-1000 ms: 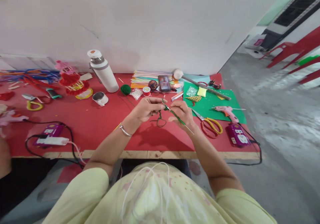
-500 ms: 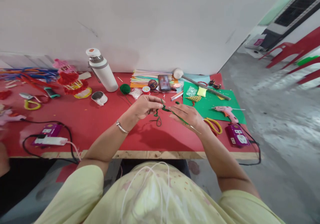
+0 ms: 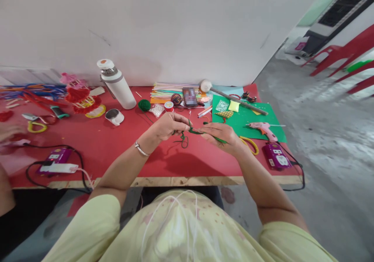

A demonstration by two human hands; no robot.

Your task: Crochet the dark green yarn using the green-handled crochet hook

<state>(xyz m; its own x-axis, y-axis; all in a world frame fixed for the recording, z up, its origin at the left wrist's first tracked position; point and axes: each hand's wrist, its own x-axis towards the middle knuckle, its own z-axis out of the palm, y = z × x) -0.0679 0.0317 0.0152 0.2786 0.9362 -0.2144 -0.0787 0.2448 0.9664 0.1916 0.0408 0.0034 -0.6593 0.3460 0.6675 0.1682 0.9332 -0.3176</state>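
My left hand (image 3: 168,125) is pinched shut on a strand of green yarn (image 3: 183,139) that loops down onto the red table (image 3: 117,149). My right hand (image 3: 222,134) lies palm down with fingers curled around a thin stick wrapped in green (image 3: 195,131), which runs between both hands. The yarn leads back toward a green yarn ball (image 3: 144,105) behind my left hand. Both hands hover just above the table, close together.
A white flask (image 3: 114,84) and cup (image 3: 113,116) stand at the back left. Yellow-handled scissors (image 3: 250,144), a pink glue gun (image 3: 263,128), a green sheet (image 3: 248,117) and a purple power strip (image 3: 276,158) lie to the right. Another person's hand (image 3: 8,131) is at far left.
My right hand has turned palm down and slid along the stick toward my left hand. The stick's free end, which stuck out to the right, is now under my palm.
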